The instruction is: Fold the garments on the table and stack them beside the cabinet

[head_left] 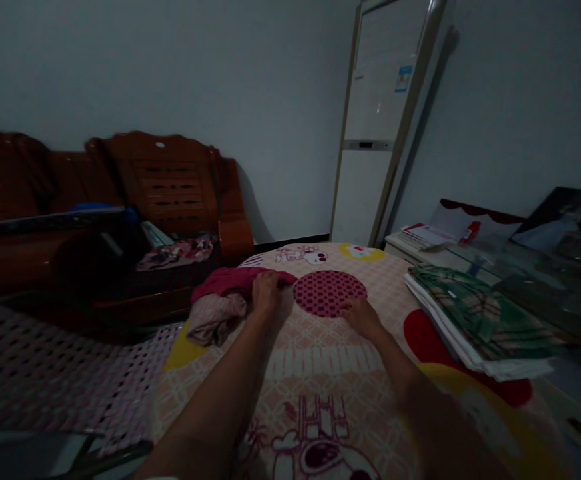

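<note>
A magenta garment [225, 281] lies bunched on the far left part of a round surface covered with a patterned blanket [320, 337]. Closed over its right end is my left hand [266, 292], fingers bent down on the fabric. A paler pink, crumpled part of cloth [215, 317] bulges out just left of that wrist; I cannot tell if it belongs to the same garment. My right hand [363, 317] rests on the blanket at the lower right edge of its dark pink oval patch [327, 292], fingers loosely bent, nothing visible in them.
On the blanket's right lies a folded stack with green plaid cloth [480, 310] on top. A glass-topped cabinet [490, 260] with papers stands behind it. Left are a wooden sofa [170, 173] holding clothes and a woven chair [70, 373]. A tall white air conditioner [370, 187] occupies the corner.
</note>
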Tool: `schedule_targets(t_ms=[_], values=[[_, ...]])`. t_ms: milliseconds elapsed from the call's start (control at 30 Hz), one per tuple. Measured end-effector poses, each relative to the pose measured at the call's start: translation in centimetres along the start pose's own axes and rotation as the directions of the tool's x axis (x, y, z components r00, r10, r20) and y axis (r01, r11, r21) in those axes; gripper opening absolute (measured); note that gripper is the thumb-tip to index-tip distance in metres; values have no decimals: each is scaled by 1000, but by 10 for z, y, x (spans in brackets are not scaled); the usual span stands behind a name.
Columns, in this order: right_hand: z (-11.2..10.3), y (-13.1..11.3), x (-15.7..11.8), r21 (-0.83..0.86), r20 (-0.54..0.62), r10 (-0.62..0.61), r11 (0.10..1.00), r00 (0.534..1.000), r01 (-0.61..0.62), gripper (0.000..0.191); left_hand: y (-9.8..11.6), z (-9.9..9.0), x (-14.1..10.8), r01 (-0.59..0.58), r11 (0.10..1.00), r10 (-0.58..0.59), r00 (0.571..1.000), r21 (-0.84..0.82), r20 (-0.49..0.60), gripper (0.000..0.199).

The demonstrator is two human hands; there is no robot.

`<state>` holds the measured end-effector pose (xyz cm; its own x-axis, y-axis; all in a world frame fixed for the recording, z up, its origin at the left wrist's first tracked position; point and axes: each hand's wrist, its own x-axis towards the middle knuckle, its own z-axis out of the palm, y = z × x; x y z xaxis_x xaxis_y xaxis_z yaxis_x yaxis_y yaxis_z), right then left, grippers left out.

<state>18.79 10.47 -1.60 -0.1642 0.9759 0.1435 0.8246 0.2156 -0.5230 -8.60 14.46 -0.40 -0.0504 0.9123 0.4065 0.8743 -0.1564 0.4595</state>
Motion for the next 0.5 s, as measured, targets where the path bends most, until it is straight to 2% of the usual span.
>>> schedule_targets(t_ms=[67,167,333,500], values=[[9,7,2,3,-61,43,999,997,-43,20,-12,-8,3,42,983,-22,993,178,-113,39],[16,17,-2,-15,-89,6,1000,996,-7,21,-30,-25,7,136,933,-84,983,332,-166,39],[16,22,-7,-4,-71,-40,999,997,40,21,-48,-49,12,270,879,-243,963,393,-118,31],[15,20,-6,23,-83,-37,999,996,39,22,-48,-51,13,294,868,-264,956,399,-131,26]])
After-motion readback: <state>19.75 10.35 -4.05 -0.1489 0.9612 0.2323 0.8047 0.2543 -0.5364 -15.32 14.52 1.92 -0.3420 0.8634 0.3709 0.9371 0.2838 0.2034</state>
